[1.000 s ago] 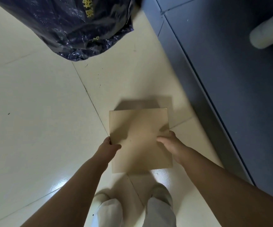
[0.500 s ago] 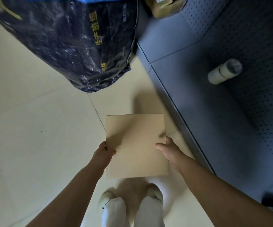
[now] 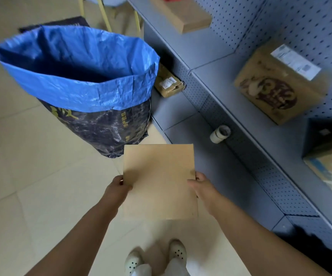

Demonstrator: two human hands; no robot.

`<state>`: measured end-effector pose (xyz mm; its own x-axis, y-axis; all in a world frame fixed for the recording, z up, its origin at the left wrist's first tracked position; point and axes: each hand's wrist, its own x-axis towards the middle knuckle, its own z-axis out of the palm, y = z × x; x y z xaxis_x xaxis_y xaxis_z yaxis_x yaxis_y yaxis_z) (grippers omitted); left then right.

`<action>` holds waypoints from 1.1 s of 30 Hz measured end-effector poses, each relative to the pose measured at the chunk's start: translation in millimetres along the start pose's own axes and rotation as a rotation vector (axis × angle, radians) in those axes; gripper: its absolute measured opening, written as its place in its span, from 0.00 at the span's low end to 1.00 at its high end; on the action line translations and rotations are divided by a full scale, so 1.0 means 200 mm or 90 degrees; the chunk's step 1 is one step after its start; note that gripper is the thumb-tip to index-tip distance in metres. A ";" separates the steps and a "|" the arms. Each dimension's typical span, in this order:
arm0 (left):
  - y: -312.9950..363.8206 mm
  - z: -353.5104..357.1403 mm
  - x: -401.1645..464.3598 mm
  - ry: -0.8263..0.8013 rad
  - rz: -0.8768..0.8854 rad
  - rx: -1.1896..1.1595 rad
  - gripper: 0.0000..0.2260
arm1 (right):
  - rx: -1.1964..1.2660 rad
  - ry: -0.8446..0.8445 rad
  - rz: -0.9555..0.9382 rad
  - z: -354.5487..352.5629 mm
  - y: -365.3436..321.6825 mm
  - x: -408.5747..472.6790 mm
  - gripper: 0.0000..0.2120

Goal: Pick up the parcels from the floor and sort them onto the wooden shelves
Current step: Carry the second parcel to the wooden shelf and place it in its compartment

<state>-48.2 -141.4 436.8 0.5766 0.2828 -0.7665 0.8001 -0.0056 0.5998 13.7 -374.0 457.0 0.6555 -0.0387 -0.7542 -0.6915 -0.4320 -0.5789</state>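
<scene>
Brown parcel (image 3: 159, 180): flat, held above the floor (image 3: 41, 186), left of the grey shelves (image 3: 211, 60)
Left hand (image 3: 117, 189): gripped its left edge
Right hand (image 3: 202, 186): gripped its right edge

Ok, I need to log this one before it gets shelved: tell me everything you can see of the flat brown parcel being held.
The flat brown parcel is a thin, roughly square piece, plain tan like kraft paper or card, with no label or print showing on its upper face. It is held level above the tiled floor, in front of the shoes. The left hand pinches its left edge and the right hand its right edge, thumbs on top. Nothing else touches it. Its far corner overlaps the blue sack's base in view.
</scene>
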 end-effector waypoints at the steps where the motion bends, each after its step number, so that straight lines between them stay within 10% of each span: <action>1: 0.06 -0.02 -0.07 0.001 0.013 0.005 0.19 | 0.013 0.014 -0.008 -0.02 -0.04 -0.07 0.13; 26: 0.66 0.23 -0.77 -0.068 0.201 0.064 0.18 | 0.224 0.163 -0.068 -0.70 -0.11 -0.96 0.27; 33: 0.80 0.30 -1.08 -0.119 0.275 0.070 0.24 | 0.317 0.187 -0.114 -0.81 -0.10 -1.21 0.13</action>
<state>-34.2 -261.6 683.6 0.8717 0.0549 -0.4869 0.4879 -0.1884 0.8523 -82.4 -501.6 701.3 0.7821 -0.2825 -0.5554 -0.5750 0.0162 -0.8180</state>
